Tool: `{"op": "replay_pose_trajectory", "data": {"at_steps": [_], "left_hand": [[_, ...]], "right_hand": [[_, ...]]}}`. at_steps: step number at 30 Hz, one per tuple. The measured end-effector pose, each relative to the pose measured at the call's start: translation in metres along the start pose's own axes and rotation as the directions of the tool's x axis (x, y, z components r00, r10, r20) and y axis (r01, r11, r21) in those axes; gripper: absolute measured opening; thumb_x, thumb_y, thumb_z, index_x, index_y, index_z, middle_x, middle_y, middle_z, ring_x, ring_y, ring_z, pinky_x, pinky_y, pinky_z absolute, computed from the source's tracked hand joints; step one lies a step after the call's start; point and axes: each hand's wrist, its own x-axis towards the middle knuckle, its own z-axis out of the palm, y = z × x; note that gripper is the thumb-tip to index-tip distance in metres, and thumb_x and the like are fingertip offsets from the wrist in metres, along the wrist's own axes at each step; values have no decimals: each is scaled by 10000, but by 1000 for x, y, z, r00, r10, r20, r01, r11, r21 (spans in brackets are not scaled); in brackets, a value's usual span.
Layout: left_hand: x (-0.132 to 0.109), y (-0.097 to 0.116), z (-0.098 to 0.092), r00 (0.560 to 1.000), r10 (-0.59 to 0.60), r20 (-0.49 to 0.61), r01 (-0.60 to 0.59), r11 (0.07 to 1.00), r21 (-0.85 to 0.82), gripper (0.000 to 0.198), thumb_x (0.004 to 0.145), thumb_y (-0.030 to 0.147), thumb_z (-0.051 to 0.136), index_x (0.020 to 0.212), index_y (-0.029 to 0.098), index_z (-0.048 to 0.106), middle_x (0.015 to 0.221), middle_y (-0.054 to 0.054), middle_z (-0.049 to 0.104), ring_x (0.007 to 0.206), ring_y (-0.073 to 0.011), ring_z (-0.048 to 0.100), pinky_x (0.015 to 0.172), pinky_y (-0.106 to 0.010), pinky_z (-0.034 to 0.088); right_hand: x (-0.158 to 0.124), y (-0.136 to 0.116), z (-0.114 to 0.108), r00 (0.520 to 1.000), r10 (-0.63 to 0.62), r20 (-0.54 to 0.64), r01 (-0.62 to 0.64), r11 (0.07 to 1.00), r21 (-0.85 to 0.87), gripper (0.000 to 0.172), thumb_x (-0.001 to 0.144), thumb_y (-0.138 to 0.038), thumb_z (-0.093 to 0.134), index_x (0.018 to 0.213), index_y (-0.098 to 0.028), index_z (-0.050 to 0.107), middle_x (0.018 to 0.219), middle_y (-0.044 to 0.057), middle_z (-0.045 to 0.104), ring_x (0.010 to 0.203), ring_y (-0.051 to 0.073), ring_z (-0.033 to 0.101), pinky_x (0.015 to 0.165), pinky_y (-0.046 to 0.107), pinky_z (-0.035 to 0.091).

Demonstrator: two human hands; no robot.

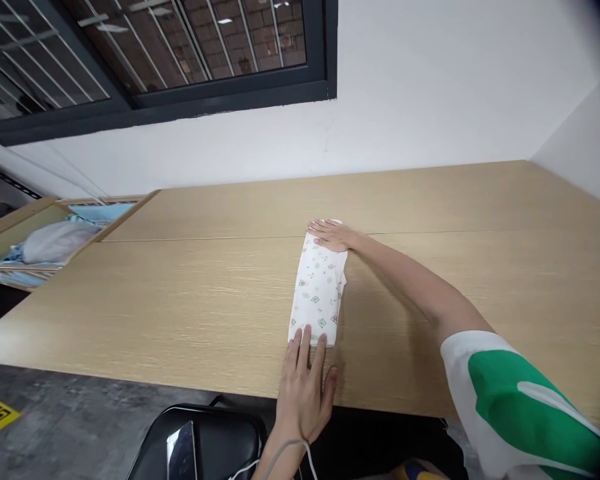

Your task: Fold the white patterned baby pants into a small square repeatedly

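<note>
While outstretched, hands (304, 393) (331, 235) on cloth (316, 290).

The cloth (316, 287) lies on the table (205, 300), right of the box (33, 230).

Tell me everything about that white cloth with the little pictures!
The white cloth has small prints, some green, too tiny to name. It looks like soft fabric, folded into a long, narrow shape, with a bit poking out along its right edge. It lies flat on the light wood-look table, running away from the person. The right hand lies over its far end, and fingers of the left hand touch its near end.
</note>
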Motion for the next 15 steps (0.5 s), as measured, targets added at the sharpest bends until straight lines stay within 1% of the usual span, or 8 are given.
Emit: {"op": "replay_pose_trajectory", "data": {"at_steps": [2, 4, 7, 10, 12, 13, 14, 15], "left_hand": [[0, 0, 0, 1000, 4, 0, -4, 1000, 7, 666, 991, 224, 584, 1622, 167, 380, 1708, -178, 326, 1601, -361, 277, 1213, -539, 440], [0, 0, 1, 1000, 1, 4, -1, 1000, 12, 679, 994, 233, 585, 1633, 173, 363, 1710, -178, 323, 1598, -364, 283, 1214, -544, 436], [1, -1, 3, 1000, -2, 2, 1, 1000, 14, 683, 999, 259, 585, 1640, 195, 357, 1708, -166, 333, 1590, -369, 301, 1209, -554, 436], [1, -1, 4, 1000, -2, 4, 2, 1000, 19, 641, 1008, 277, 580, 1619, 190, 403, 1697, -172, 354, 1576, -375, 330, 1205, -559, 434], [0, 0, 3, 1000, 8, 4, -8, 1000, 21, 606, 1014, 289, 578, 1595, 181, 444, 1679, -186, 382, 1550, -385, 378, 1200, -579, 432], [-1, 0, 1, 1000, 22, 1, -22, 1000, 16, 594, 1015, 296, 579, 1585, 180, 459, 1667, -192, 401, 1533, -389, 405, 1195, -593, 431], [-3, 0, 0, 999, 45, -2, -45, 999, 2, 590, 1013, 307, 584, 1578, 181, 469, 1652, -197, 422, 1516, -390, 430, 1191, -603, 433], [-5, 0, -2, 997, 76, -5, -76, 997, -19, 594, 1009, 325, 594, 1573, 181, 475, 1635, -198, 446, 1501, -386, 452, 1188, -604, 437]], "right_hand": [[5, 6, 1, 1000, -24, 0, 24, 1000, -16, 632, 1085, -486, 307, 1657, -224, 364, 1735, 49, 262, 1621, 284, 194, 1324, 535, 160], [7, 6, 0, 1000, -21, 0, 21, 999, -45, 650, 1075, -481, 286, 1653, -197, 370, 1726, 73, 287, 1612, 305, 228, 1317, 562, 182], [3, -13, -7, 997, -33, -69, 25, 993, -111, 645, 1054, -432, 324, 1637, -165, 384, 1711, 106, 337, 1601, 321, 265, 1314, 574, 183], [-17, -55, -18, 978, -109, -178, 83, 985, -150, 610, 1026, -311, 390, 1581, -60, 426, 1700, 197, 337, 1591, 348, 268, 1308, 559, 180], [-43, -92, -24, 963, -117, -242, 86, 987, -133, 551, 1028, -250, 387, 1506, 7, 482, 1653, 276, 369, 1547, 383, 324, 1273, 576, 230], [-60, -111, -25, 961, -121, -250, 91, 988, -127, 525, 1047, -255, 369, 1477, 13, 504, 1609, 298, 412, 1496, 390, 385, 1236, 586, 284], [-79, -131, -25, 961, -133, -243, 105, 987, -122, 491, 1062, -271, 360, 1433, -9, 547, 1525, 290, 500, 1399, 376, 485, 1174, 569, 367], [-100, -149, -24, 963, -152, -224, 129, 985, -113, 450, 1075, -294, 367, 1372, -49, 599, 1407, 248, 595, 1264, 338, 575, 1098, 527, 443]]}}
